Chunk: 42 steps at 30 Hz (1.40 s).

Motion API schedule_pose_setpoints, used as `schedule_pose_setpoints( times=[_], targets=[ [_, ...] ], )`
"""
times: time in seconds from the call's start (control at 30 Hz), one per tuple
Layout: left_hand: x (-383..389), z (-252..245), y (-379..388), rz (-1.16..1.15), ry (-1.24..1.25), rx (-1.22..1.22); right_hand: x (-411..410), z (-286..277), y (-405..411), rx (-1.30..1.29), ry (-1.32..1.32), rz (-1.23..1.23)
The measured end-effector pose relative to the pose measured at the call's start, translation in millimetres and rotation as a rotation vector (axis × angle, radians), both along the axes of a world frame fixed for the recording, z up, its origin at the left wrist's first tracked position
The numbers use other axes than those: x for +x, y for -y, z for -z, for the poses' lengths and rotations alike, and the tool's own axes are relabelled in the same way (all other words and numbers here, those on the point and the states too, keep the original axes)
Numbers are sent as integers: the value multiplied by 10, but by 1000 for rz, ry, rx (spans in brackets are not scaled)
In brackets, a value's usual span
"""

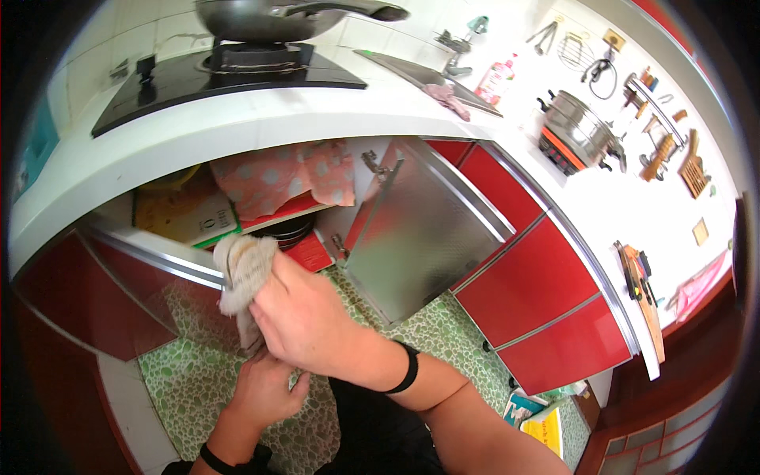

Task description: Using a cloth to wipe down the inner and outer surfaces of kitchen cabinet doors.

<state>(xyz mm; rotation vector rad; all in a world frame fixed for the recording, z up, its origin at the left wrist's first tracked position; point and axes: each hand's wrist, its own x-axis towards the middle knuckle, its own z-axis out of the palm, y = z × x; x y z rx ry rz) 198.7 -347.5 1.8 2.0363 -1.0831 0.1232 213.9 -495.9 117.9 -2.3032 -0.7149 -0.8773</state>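
A grey-beige cloth is bunched in my right hand, against the metal-edged top corner of the left red cabinet door. Just below, my left hand touches the lower part of the cloth near my right wrist; its fingers are partly hidden, and whether it grips the cloth I cannot tell. Both cabinet doors stand ajar, the right one showing its silvery inner face. Inside the cabinet, a pink polka-dot cloth hangs over the shelf beside a green-edged package. Dark round pans lie below.
A wok sits on the black gas hob above the cabinet. To the right are the sink with a pink rag, and a steel pot on an orange-fronted cooker. Bags stand on the floor at lower right.
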Motion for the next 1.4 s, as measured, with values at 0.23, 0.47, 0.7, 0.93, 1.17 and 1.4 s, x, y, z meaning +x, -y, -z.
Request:
schedule_pose_setpoints(
  times=[0.23,0.47,0.7,0.93,1.17,1.4],
  targets=[
    [49,331,109,-170,-292,177,-450,739,552,1121,-95,-109],
    [60,332,269,-117,-352,83,-1053,-251,2135,896,455,293],
    [133,247,253,-39,-539,51,-635,-472,3038,137,-146,918],
    [88,0,716,36,-532,-48,-671,-604,2364,-31,-329,908],
    [232,-50,1780,-67,-163,-299,-407,-340,1785,497,-295,388],
    [448,-65,1591,-353,-96,-196,-173,107,2375,1510,-23,-56]
  ],
)
